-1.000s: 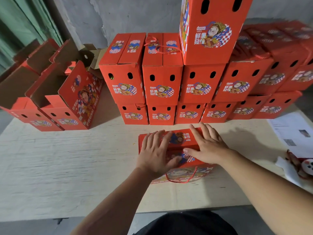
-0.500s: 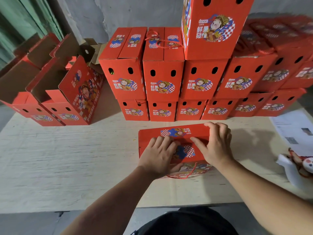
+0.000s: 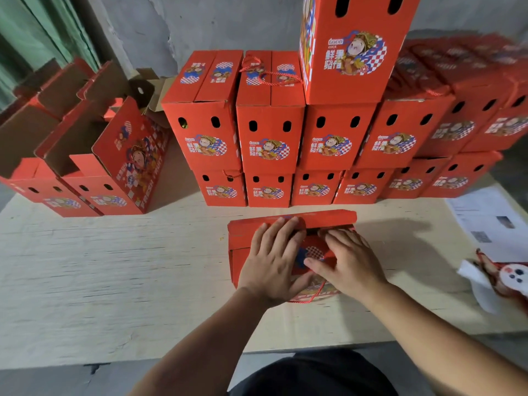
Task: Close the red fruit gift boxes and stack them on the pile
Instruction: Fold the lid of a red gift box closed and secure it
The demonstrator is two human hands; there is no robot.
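- Head view shows the box on the counter, near the middle, just in front of the pile stacked against the far wall.
- To close it well, I judge the far flap should be pressed flat and level, both sides going down together so it seats without buckling.
- Left hand lies on the box top, fingers nearly straight and spread, pressing and gripping nothing.
- Right hand also rests on the top, fingers extended with only a slight bend, thumb reaching toward the left hand (neither hand curls round anything).
- A red cord handle pokes out at the near edge; better kept untrapped.
- Unfinished open boxes wait far left.
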